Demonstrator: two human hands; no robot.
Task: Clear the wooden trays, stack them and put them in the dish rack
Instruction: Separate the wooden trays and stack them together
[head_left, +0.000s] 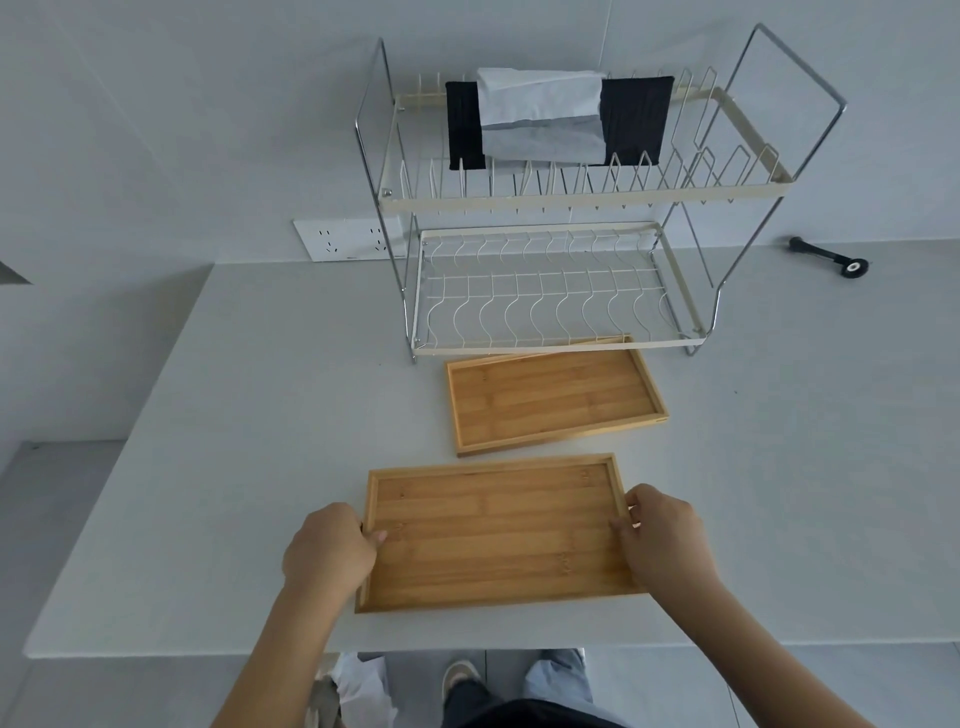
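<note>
A bare wooden tray (493, 535) lies near the table's front edge. My left hand (327, 551) grips its left rim and my right hand (662, 535) grips its right rim, thumbs inside the tray. Farther back a second wooden tray (553, 402) rests on another one, whose edge (571, 344) shows just behind it. Both sit in front of the two-tier wire dish rack (561, 291). The rack's lower tier holds nothing. Its upper tier carries folded black and white cloths (550, 119).
The white table (260, 415) runs to the wall, with its front edge just below the near tray. A black tool (831, 257) lies at the back right. A wall socket (345, 240) sits left of the rack. White bags and my shoes (460, 675) show below the table.
</note>
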